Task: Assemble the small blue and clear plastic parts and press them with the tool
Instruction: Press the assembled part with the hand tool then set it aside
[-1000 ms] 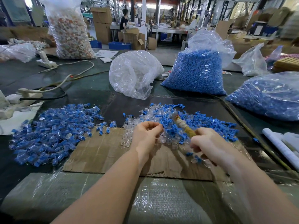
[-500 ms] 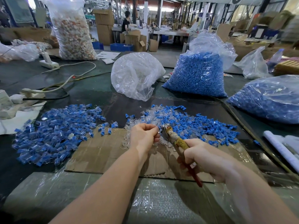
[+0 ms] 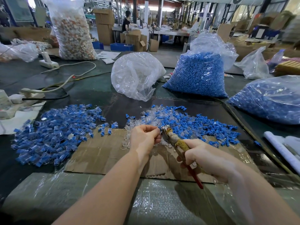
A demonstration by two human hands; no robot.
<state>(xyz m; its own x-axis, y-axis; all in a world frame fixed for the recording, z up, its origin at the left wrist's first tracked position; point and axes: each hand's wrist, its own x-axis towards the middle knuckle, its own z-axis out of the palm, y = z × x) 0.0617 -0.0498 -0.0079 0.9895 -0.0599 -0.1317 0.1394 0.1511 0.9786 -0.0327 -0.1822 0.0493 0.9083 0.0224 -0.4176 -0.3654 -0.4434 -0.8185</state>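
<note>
**Over the cardboard: part meets pliers**

Above the cardboard sheet [image 3: 100, 153], both forearms reach in from the near edge. The left hand [image 3: 143, 138] is curled, knuckles up, fingertips bunched and pinching a small plastic part [image 3: 159, 129] that is mostly hidden by them; whether it is one piece or two joined I cannot tell. The right hand [image 3: 200, 157] comes in from the right, fingers wrapped round the handles of the pliers [image 3: 176, 141], which slant up and to the left. One handle is bound in yellowish tape, the other ends in a red grip below the palm. The metal nose sits right at the left fingertips, touching or just beside the pinched part; how far the nose is parted is too small to read.

Count time. One tool. Two loose heaps on the dark table [image 3: 90, 88]: the assembled pile [image 3: 55, 132] of blue-and-clear pieces at left, and the mixed pile [image 3: 186, 124] of separate blue and clear parts just beyond the hands. Three bags behind them: one clear bag [image 3: 136, 75] at centre, nearly see-through, and two holding blue parts, the upright bag [image 3: 199, 73] and the slumped bag [image 3: 269, 101] at far right.
</note>
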